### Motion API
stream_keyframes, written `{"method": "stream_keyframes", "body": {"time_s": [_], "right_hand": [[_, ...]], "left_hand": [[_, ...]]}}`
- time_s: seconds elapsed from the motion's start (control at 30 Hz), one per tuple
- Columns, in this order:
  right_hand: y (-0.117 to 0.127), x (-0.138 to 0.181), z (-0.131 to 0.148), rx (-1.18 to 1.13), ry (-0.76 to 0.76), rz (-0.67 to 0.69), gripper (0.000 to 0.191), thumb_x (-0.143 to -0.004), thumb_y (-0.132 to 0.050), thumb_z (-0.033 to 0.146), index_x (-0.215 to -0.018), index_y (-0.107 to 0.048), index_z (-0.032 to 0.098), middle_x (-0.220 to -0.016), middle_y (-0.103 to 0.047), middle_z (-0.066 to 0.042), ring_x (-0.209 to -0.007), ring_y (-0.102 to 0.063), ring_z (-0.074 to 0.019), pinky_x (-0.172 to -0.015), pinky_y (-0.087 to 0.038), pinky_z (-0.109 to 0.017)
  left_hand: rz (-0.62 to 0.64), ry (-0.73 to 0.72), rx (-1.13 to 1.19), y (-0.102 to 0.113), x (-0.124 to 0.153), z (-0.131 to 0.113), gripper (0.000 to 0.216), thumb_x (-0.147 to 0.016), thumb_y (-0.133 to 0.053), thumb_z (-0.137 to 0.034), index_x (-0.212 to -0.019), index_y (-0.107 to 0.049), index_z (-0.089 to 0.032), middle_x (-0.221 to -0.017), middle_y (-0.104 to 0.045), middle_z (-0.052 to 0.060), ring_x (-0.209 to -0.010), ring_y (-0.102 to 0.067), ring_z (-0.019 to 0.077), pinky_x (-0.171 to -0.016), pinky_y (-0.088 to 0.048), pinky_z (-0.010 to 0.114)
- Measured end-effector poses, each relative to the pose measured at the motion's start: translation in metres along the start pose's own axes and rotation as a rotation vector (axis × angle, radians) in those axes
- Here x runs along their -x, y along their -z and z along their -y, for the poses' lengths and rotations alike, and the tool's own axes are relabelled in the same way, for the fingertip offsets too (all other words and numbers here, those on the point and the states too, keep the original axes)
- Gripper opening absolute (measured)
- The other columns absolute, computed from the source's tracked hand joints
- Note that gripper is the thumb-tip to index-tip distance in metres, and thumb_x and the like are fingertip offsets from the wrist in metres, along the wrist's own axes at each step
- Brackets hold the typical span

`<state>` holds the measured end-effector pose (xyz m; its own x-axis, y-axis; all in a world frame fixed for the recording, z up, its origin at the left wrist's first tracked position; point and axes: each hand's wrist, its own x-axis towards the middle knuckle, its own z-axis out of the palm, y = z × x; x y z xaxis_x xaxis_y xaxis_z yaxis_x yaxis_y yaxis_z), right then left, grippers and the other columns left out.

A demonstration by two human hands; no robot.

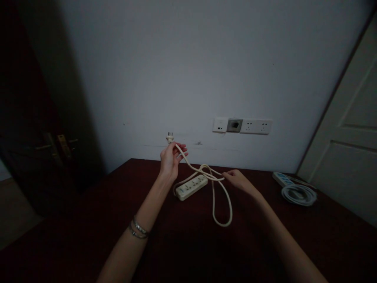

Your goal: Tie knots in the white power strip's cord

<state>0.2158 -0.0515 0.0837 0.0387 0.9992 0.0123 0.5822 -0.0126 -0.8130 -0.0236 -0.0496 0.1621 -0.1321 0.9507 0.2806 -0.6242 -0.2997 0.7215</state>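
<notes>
Left hand (170, 159): I see its fingers closed on the cord (219, 196) just below the plug (170, 137), raised.
Right hand (237, 179): fingers pinch the cord loops.
Power strip (191, 186): on the table (88, 220), toward the far edge.
Progress: I judge the coiling barely started; one loop hangs loose.

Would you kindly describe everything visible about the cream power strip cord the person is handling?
The cord is cream, round and looks like flexible plastic. It runs from the power strip lying on the dark table. Its plug, prongs pointing up, sticks out above the left hand, which grips the cord just below it. The right hand pinches gathered strands, from which a long loop hangs down to the tabletop.
</notes>
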Motion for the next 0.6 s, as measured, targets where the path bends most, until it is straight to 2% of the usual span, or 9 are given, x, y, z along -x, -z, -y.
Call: {"method": "stream_keyframes", "body": {"time_s": [0.1, 0.27, 0.43, 0.6], "right_hand": [[0.0, -0.002, -0.006, 0.015, -0.069, 0.083, 0.03, -0.078, -0.045, 0.03, -0.054, -0.051, 0.014, -0.038, -0.038, 0.006, -0.033, -0.033, -0.0048, -0.036, -0.026, -0.018], [-0.005, 0.002, -0.004, 0.013, -0.145, 0.187, 0.032, -0.081, -0.043, 0.032, -0.056, -0.05, 0.014, -0.041, -0.043, 0.004, -0.033, -0.036, -0.004, -0.036, -0.031, -0.016], [-0.001, 0.002, -0.01, 0.059, -0.172, 0.247, 0.032, -0.081, -0.045, 0.036, -0.059, -0.053, 0.013, -0.044, -0.047, 0.003, -0.034, -0.038, -0.0033, -0.036, -0.032, -0.015], [0.003, -0.003, -0.024, 0.086, -0.194, 0.272, 0.033, -0.079, -0.047, 0.037, -0.058, -0.053, 0.013, -0.043, -0.047, 0.002, -0.034, -0.04, -0.0039, -0.037, -0.034, -0.015]], "left_hand": [[-0.028, -0.073, 0.039, 0.0, 0.001, -0.012, 0.015, -0.072, -0.055, -0.028, -0.071, -0.051, -0.014, -0.067, -0.06, 0.001, -0.054, -0.057, 0.01, -0.065, -0.049, 0.029], [-0.019, -0.185, 0.057, -0.005, 0.012, -0.02, 0.015, -0.077, -0.053, -0.028, -0.072, -0.051, -0.014, -0.068, -0.057, 0.001, -0.049, -0.053, 0.0071, -0.055, -0.047, 0.024], [0.042, -0.433, 0.0, -0.015, 0.029, -0.024, 0.018, -0.08, -0.052, -0.032, -0.072, -0.052, -0.016, -0.068, -0.055, 0.0, -0.047, -0.05, 0.0059, -0.049, -0.044, 0.021], [0.017, -0.59, 0.017, -0.018, 0.039, -0.035, 0.019, -0.081, -0.052, -0.034, -0.073, -0.053, -0.017, -0.066, -0.055, 0.0, -0.044, -0.049, 0.005, -0.045, -0.041, 0.019]]}}
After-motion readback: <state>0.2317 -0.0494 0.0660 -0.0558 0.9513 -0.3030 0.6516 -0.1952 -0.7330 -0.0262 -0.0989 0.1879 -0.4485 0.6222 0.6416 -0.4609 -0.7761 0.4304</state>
